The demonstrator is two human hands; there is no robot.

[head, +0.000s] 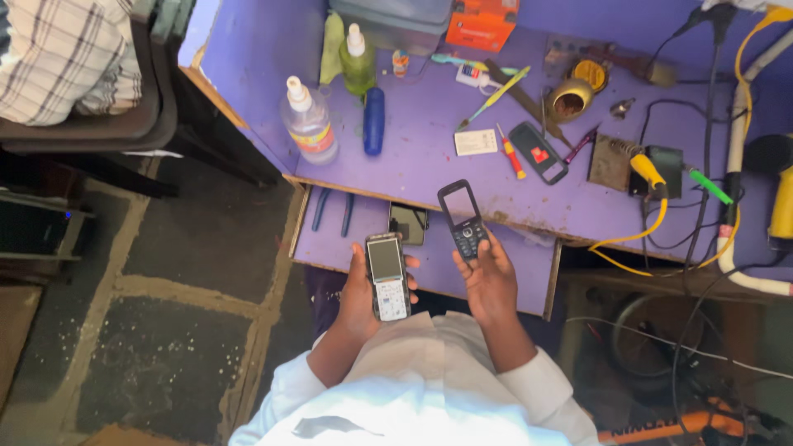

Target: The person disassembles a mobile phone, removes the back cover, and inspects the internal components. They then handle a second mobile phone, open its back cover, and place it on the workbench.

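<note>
My left hand (pixel 360 291) holds a silver keypad phone (pixel 387 277) upright, its screen and white keys facing up. A black keypad phone (pixel 462 220) is gripped at its lower end by my right hand (pixel 491 281) and tilts away toward the bench. Both hands hover over an open purple drawer (pixel 512 264) beneath the purple workbench (pixel 421 140). Inside the drawer lie a dark phone part (pixel 408 223) and blue-handled pliers (pixel 332 211).
On the bench lie two clear bottles (pixel 309 120), a blue cylinder (pixel 374 120), a black phone with a red sticker (pixel 538 152), a small screwdriver (pixel 511 154), tweezers, a solder tin (pixel 568 99), a yellow-handled soldering iron (pixel 647 169) and tangled cables. A person in a checked shirt (pixel 66 54) sits at upper left.
</note>
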